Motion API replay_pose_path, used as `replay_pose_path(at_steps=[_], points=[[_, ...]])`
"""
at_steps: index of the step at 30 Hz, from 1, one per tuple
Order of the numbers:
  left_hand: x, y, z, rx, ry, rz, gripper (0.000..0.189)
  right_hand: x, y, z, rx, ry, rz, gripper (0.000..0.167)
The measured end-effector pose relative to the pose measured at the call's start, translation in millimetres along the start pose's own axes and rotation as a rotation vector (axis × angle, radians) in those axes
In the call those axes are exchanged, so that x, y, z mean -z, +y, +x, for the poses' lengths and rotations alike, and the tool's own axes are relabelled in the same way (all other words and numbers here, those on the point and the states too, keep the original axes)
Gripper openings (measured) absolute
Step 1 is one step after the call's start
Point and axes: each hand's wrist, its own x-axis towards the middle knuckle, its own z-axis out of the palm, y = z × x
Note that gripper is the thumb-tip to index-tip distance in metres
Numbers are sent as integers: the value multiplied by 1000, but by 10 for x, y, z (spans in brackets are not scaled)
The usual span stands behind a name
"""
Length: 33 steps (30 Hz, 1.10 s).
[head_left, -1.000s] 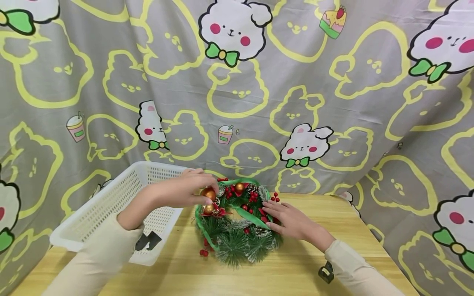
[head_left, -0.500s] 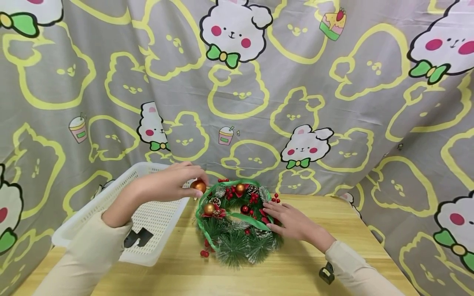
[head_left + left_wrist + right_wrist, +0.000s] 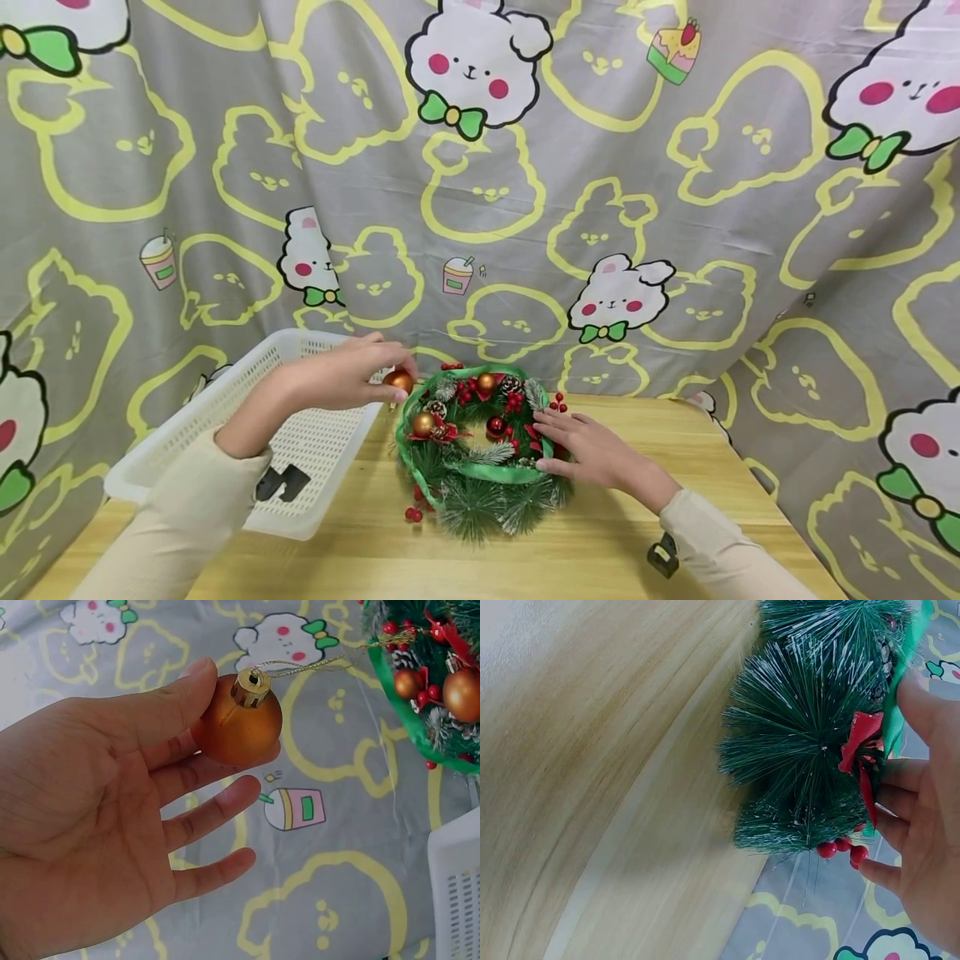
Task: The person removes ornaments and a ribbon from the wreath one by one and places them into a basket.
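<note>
My left hand pinches an orange-gold Christmas bauble between thumb and fingers, just left of the wreath. The bauble's gold cord stretches from its cap toward the wreath in the left wrist view. Lying on the table is a green Christmas wreath with pine cones, red berries, a red bauble and other gold baubles. A green ribbon loops over it. My right hand rests on the wreath's right side, fingers extended, thumb at the ribbon. Red leaves hide some fingertips in the right wrist view.
A white plastic basket stands at the left of the wooden table, partly beneath my left forearm. A patterned curtain hangs close behind the table.
My left hand has drawn the bauble leftward, away from the wreath. The ribbon strand that crossed the wreath's middle now lies nearer its front. My right hand has stayed put.
</note>
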Motion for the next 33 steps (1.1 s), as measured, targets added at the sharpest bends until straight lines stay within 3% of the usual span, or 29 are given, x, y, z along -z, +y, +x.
replay_pose_path(at_steps=[10,15,23,33], points=[[26,-199,28,26,58,-29,14,17,1,-10,-1,5,2,79],[34,-426,56,47,86,-37,16,21,-2,-13,-8,-12,5,80],[29,-834,41,161,129,-54,17,27,-18,-18,9,0,16,79],[-214,-1268,39,247,221,-10,19,14,-4,-14,4,-7,8,79]])
